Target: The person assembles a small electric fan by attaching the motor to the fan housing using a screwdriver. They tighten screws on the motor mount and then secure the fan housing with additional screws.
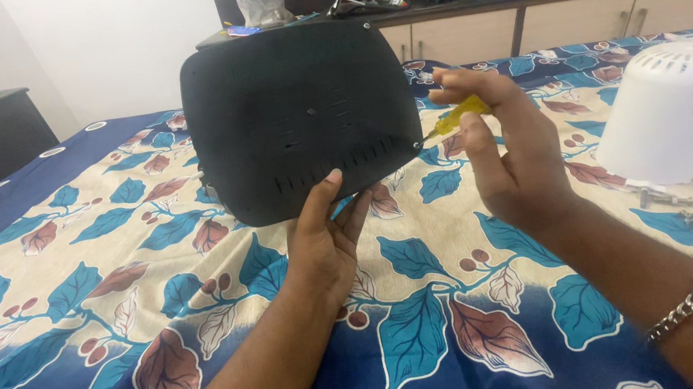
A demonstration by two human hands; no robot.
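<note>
Your left hand [326, 243] props the black plastic base panel [299, 119] upright on the leaf-print bedsheet [107, 303], thumb pressed to its lower edge. Your right hand [509, 152] pinches a yellow-handled screwdriver [456, 117], tip at the panel's right corner.

Both forearms reach up from the bottom edge toward twelve o'clock. The left hand [326, 243] is raised with its palm turned away from the camera, the thumb pointing up toward twelve o'clock and the fingers [360, 211] hidden behind what it grips. The right hand [505, 152] sits at three o'clock of the left, near it, its fingers curled shut in a pinch, tips toward nine o'clock. A chain bracelet [688, 305] circles the right wrist.
</note>
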